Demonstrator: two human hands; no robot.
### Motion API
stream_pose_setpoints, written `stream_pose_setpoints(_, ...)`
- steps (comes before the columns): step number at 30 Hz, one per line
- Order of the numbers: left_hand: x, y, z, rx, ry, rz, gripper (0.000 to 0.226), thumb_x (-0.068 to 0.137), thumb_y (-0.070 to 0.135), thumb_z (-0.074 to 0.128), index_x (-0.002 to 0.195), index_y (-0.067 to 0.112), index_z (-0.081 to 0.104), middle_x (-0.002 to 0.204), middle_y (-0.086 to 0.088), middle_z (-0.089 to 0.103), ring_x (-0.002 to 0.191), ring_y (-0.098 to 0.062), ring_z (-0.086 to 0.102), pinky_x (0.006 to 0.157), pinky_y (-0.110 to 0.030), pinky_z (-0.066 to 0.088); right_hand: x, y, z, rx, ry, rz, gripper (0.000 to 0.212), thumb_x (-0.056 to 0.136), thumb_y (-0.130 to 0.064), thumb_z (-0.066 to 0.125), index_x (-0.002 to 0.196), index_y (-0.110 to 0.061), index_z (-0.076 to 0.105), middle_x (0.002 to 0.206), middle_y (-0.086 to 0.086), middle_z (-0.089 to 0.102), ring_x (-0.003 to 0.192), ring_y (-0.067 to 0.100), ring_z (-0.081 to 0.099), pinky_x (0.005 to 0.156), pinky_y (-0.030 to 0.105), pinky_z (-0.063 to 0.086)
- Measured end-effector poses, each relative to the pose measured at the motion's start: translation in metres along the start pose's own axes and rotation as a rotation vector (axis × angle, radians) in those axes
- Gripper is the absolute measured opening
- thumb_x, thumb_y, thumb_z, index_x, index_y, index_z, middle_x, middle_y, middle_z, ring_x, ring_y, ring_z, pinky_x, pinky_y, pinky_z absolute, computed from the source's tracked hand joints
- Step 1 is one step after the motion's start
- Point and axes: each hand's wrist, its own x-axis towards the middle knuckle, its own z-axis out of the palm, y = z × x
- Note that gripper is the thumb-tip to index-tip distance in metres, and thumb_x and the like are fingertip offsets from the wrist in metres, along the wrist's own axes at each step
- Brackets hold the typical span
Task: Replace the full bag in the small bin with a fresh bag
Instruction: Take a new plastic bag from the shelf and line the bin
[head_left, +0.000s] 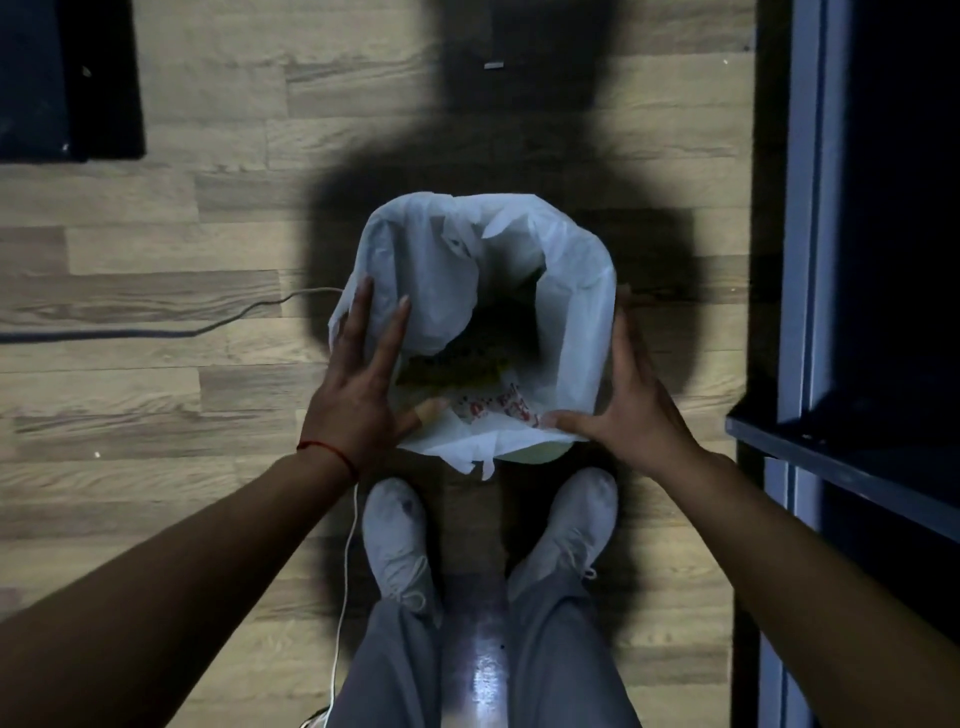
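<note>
Seen from above, looking down at a person's two grey-trousered legs and pale grey shoes (397, 540) on a wood-plank floor (130, 395). Just beyond the toes stands a small pale bin (535, 451), almost wholly covered by its thin white plastic bag (576, 332), whose edge is folded over the rim. The left hand (363, 389), with a red thread at the wrist, lies open and flat on the bag's left side, fingers spread, gripping nothing. The right hand (631, 402) is open too, cupped against the right side with the thumb on the near rim. Inside, dim yellowish rubbish and a red-printed wrapper (498, 405) sit low. The film looks soft, slippery and easily torn; the load seems light. Best hold: gather the loose folded edge at the rim. A thin cable (249, 312) crosses the floor on the far left; dark furniture (883, 260) stands at right.
</note>
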Motion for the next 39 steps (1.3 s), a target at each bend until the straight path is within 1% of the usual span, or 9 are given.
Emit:
stream_pose_setpoints(5, 0.004, 0.004, -0.007, 0.034, -0.062, -0.013, 0.116, 0.066, 0.056, 0.076, 0.149, 0.043, -0.005, 0.153, 0.012, -0.035, 0.147, -0.022, -0.002, 0.084, -0.044, 0.054, -0.011, -0.013, 0.003, -0.079, 0.048, 0.032, 0.137, 0.062, -0.052, 0.081, 0.147, -0.027, -0.023, 0.161, 0.001, -0.017, 0.149, 0.016, -0.005, 0.119, 0.038, 0.017)
stream_pose_setpoints(8, 0.007, 0.009, -0.01, 0.028, -0.108, -0.086, 0.123, 0.063, 0.058, 0.077, 0.149, 0.04, -0.008, 0.151, 0.008, -0.04, 0.148, -0.029, 0.003, 0.09, -0.044, 0.052, -0.015, -0.017, 0.008, 0.079, -0.002, 0.23, 0.131, 0.068, -0.048, 0.08, 0.15, -0.028, -0.02, 0.16, 0.005, 0.019, 0.141, 0.021, 0.032, 0.104, 0.03, 0.037)
stream_pose_setpoints(14, 0.007, 0.004, -0.013, -0.017, -0.127, -0.072, 0.132, 0.057, 0.065, 0.075, 0.152, 0.024, -0.008, 0.152, -0.001, -0.038, 0.141, -0.017, -0.028, 0.108, -0.047, 0.038, -0.017, -0.015, 0.009, 0.279, -0.144, 0.343, 0.087, 0.073, -0.022, 0.082, 0.143, -0.016, 0.031, 0.127, -0.006, 0.055, 0.119, 0.011, 0.054, 0.087, 0.019, 0.043)
stream_pose_setpoints(17, 0.005, 0.003, -0.015, -0.052, -0.126, -0.062, 0.135, 0.052, 0.073, 0.066, 0.152, 0.023, -0.009, 0.152, -0.005, -0.037, 0.131, -0.008, -0.043, 0.109, -0.044, 0.033, -0.016, -0.015, 0.008, 0.363, -0.165, 0.33, 0.084, 0.07, -0.008, 0.083, 0.14, -0.017, 0.036, 0.117, -0.005, 0.06, 0.104, 0.007, 0.059, 0.074, 0.003, 0.045)
stream_pose_setpoints(24, 0.004, -0.005, -0.014, -0.117, -0.151, 0.0, 0.144, 0.043, 0.093, 0.053, 0.152, 0.022, -0.009, 0.152, -0.006, -0.037, 0.146, -0.037, -0.009, 0.104, -0.05, 0.037, -0.013, -0.009, 0.012, 0.259, -0.056, 0.157, 0.095, 0.076, -0.01, 0.079, 0.151, -0.02, 0.022, 0.123, -0.012, 0.052, 0.111, 0.002, 0.052, 0.078, -0.005, 0.035)
stream_pose_setpoints(30, -0.012, -0.006, -0.013, -0.183, -0.108, -0.002, 0.133, 0.047, 0.087, 0.057, 0.152, 0.03, -0.003, 0.154, -0.011, -0.032, 0.144, -0.026, -0.017, 0.098, -0.044, 0.04, -0.02, -0.014, 0.011, 0.375, 0.412, 0.422, 0.057, 0.091, -0.004, 0.053, 0.139, -0.031, 0.038, 0.125, 0.006, 0.055, 0.095, 0.011, 0.059, 0.066, 0.012, 0.047)
stream_pose_setpoints(33, -0.023, -0.008, -0.008, -0.147, -0.056, 0.009, 0.119, 0.058, 0.087, 0.053, 0.152, 0.032, 0.004, 0.156, -0.007, -0.028, 0.147, -0.03, -0.009, 0.107, -0.05, 0.036, -0.029, -0.025, 0.008, 0.03, 0.595, 0.043, 0.046, 0.091, -0.011, 0.053, 0.135, -0.021, 0.047, 0.135, 0.01, 0.043, 0.118, 0.024, 0.051, 0.095, 0.029, 0.048)
stream_pose_setpoints(36, -0.024, -0.002, -0.006, -0.092, 0.067, 0.005, 0.099, 0.073, 0.073, 0.053, 0.151, 0.032, 0.009, 0.158, -0.001, -0.022, 0.148, -0.027, -0.01, 0.113, -0.057, 0.027, -0.02, -0.054, 0.016, -0.145, 0.438, -0.288, 0.039, 0.091, -0.014, 0.054, 0.13, -0.012, 0.054, 0.137, 0.012, 0.045, 0.129, 0.024, 0.043, 0.108, 0.026, 0.035)
stream_pose_setpoints(39, -0.004, 0.006, -0.01, 0.061, 0.133, 0.009, 0.085, 0.082, 0.072, 0.04, 0.151, 0.033, 0.011, 0.16, -0.011, -0.008, 0.148, -0.031, -0.007, 0.117, -0.056, 0.017, 0.013, -0.079, 0.035, -0.368, 0.184, -0.261, 0.05, 0.094, -0.021, 0.051, 0.143, -0.021, 0.04, 0.151, 0.008, 0.031, 0.14, 0.025, 0.028, 0.115, 0.039, 0.027)
